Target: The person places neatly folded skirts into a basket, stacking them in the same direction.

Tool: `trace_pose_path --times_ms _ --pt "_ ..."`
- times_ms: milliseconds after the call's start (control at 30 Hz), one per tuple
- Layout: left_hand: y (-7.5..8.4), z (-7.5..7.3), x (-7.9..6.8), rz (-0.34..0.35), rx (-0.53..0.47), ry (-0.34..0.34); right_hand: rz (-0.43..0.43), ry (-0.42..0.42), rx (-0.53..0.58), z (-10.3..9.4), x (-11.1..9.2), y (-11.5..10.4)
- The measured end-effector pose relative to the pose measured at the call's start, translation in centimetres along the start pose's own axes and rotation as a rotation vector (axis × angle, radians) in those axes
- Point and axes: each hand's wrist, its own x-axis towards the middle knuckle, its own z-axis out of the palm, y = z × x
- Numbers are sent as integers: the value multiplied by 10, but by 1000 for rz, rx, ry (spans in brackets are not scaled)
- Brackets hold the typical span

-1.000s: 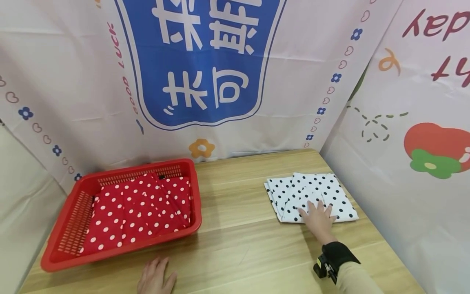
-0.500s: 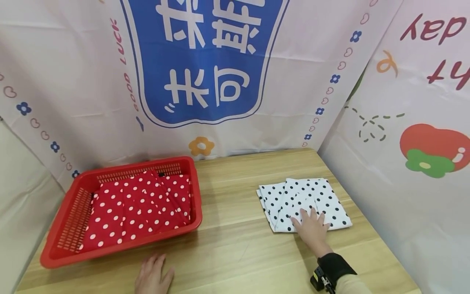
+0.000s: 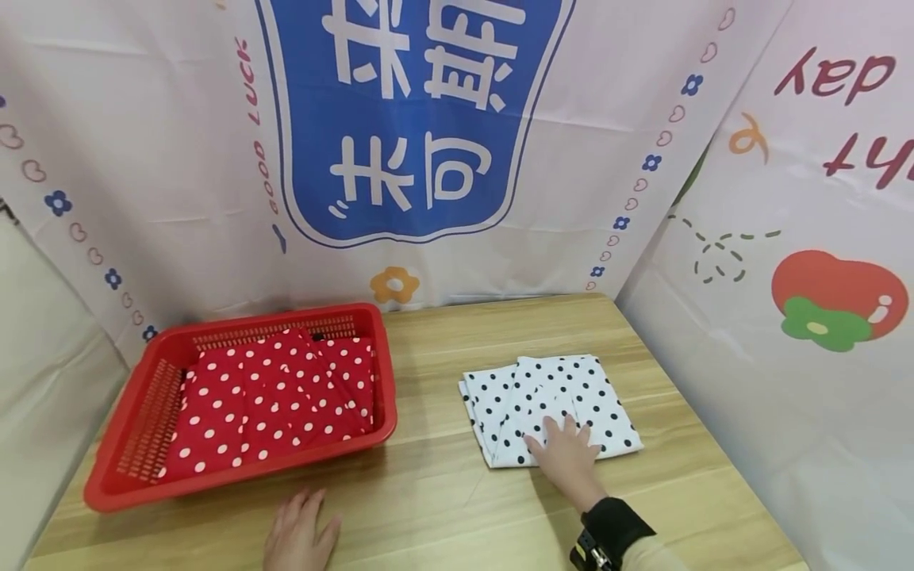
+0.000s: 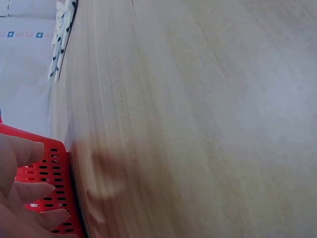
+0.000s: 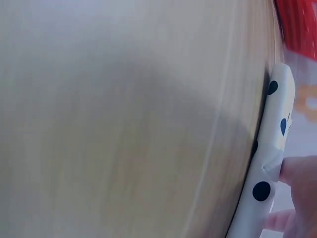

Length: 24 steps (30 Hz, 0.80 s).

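A folded white cloth with black dots (image 3: 550, 396) lies flat on the wooden table, right of centre in the head view. My right hand (image 3: 566, 460) rests on its near edge with the fingers spread and straight. In the right wrist view, the fingertips (image 5: 297, 171) press on top of the cloth's folded edge (image 5: 261, 191). My left hand (image 3: 298, 533) is at the front of the table, just below the red basket (image 3: 236, 478), holding nothing. The left wrist view shows its fingers (image 4: 37, 191) loosely extended beside the basket's slotted wall (image 4: 54, 171).
Inside the basket lies a folded red cloth with white dots (image 3: 274, 396). A printed white curtain (image 3: 557, 198) stands behind the wooden table (image 3: 428, 507), and another printed sheet (image 3: 757, 381) borders its right side.
My right hand has slid the white dotted cloth left and toward the front of the table, palm down. The left hand and the basket have stayed nearly in place.
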Motion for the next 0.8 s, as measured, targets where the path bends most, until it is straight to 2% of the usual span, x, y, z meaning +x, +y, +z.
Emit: trace_pose_path --times_ms 233,367,600,800 --pt "4 0 3 -54 -4 -32 -15 -5 5 5 -10 -21" --pt "2 -1 1 -30 -2 -25 -31 -3 -49 8 -17 -37" --pt "3 2 0 18 -38 -15 -107 13 -118 19 -32 -68" --pt "6 3 2 1 -45 -34 -120 19 -131 24 -42 -80"
